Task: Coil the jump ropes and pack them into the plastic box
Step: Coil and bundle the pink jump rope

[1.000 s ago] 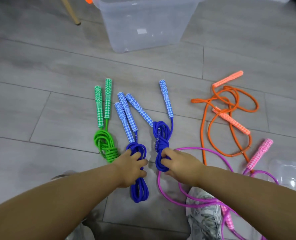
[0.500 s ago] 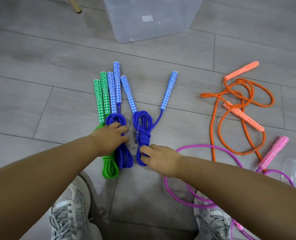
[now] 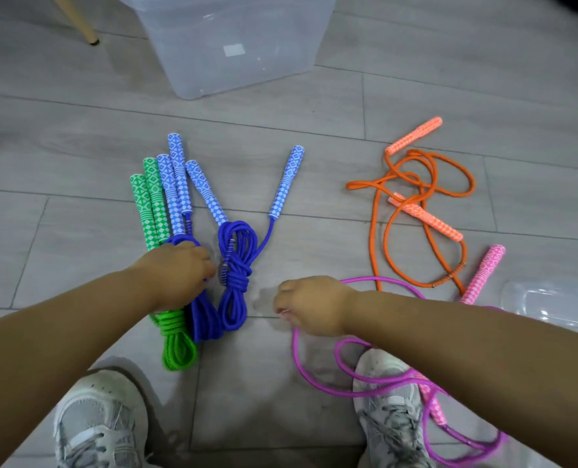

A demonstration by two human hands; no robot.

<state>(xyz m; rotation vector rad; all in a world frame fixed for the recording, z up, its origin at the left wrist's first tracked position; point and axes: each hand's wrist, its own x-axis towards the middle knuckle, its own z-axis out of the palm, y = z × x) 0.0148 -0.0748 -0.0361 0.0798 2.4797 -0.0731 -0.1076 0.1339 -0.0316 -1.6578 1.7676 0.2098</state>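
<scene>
Clamping green rope (image 3: 176, 346) and blue rope (image 3: 204, 319) bundles, left hand (image 3: 176, 275) gathers; right hand (image 3: 309, 307), loosely curled, must take the second blue coil (image 3: 237, 265).

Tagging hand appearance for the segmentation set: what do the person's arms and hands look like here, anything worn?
Both arms are bare to the frame edge, no sleeves in view. The left hand and right hand carry no gloves, rings, watch or bands that show. No markings visible. The fingers look blurred.
</scene>
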